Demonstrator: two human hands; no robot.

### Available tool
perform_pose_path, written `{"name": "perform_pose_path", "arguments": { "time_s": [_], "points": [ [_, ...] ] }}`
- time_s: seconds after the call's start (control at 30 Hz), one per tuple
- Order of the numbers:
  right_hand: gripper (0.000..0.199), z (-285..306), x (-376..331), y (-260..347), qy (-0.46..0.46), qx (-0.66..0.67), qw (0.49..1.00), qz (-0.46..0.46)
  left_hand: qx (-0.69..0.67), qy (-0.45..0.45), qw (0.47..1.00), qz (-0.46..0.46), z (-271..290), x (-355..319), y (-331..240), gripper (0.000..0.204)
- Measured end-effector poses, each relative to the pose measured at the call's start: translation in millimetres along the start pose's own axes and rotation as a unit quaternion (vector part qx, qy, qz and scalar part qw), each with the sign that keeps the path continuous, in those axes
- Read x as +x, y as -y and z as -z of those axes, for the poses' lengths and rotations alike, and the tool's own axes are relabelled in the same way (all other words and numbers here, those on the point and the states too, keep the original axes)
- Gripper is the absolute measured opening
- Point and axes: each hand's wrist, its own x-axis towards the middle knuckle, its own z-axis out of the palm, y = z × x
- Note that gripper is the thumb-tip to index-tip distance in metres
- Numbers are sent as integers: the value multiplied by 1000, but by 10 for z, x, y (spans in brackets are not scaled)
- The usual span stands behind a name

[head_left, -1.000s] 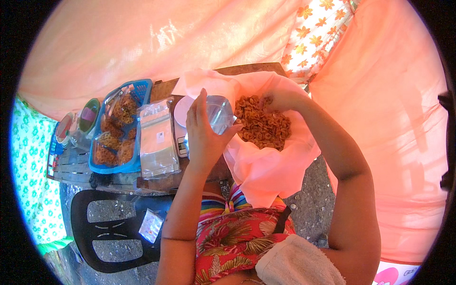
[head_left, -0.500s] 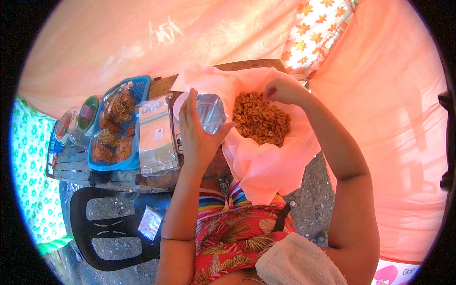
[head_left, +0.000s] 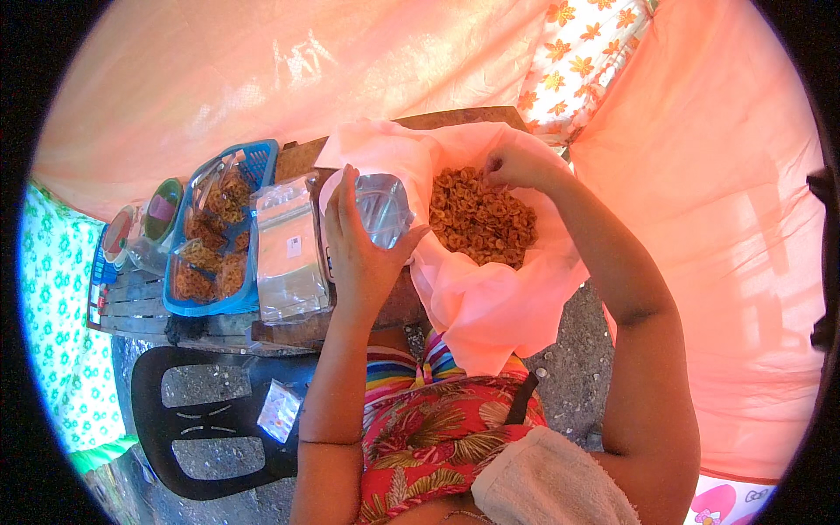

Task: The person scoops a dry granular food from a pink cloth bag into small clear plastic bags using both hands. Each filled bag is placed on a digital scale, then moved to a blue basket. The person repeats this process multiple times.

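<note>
One pink cloth — heaped brown chips, blue basket — bagged snacks

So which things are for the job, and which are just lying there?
Seem part of the job:
clear plastic bag, at the left hand
brown chips, near the right hand
pink cloth around the chips
perhaps the blue basket of filled bags

Seem just lying about:
black chair
small shiny packet on it

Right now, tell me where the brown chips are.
In the head view, the brown chips lie just right of centre in pink cloth, by the right hand.
</note>
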Motion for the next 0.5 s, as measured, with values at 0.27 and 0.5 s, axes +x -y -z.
{"name": "perform_pose_path", "arguments": {
  "time_s": [0.27,0.5],
  "points": [
    [10,-1,-108,-199,28,214,974,-64,-13,15,1000,5,-40,-3,-31,107],
    [17,-303,32,-150,-29,-103,994,20,-3,28,1000,-2,-71,-15,-82,109]
  ]
}}
